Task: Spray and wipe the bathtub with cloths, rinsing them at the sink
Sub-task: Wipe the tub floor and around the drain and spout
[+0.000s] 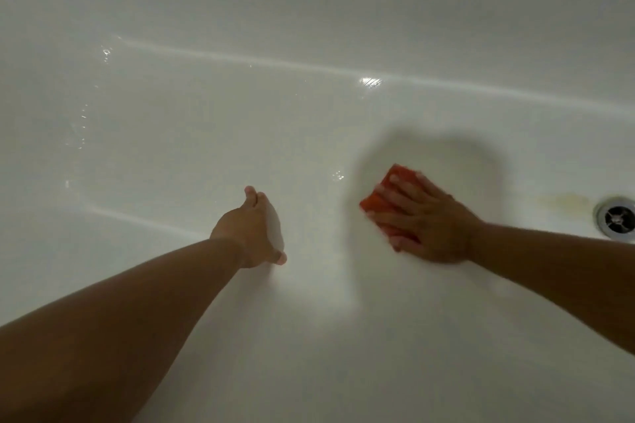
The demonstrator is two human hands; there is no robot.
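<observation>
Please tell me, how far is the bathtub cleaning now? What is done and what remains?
Done, probably: droplets glint on the left of the bathtub, so it seems sprayed. In hand: the right hand presses an orange cloth flat on its floor, blurred as if wiping; the left hand rests open on it. Left: a yellowish stain by the drain, and rinsing; no sink is in view.

Metal drain (pixel 616 218), yellowish stain (pixel 563 200) beside it

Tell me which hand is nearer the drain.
Right. The right hand, pressing the orange cloth flat on the tub floor, lies between the drain and the left hand, which rests on the floor farther off.
</observation>
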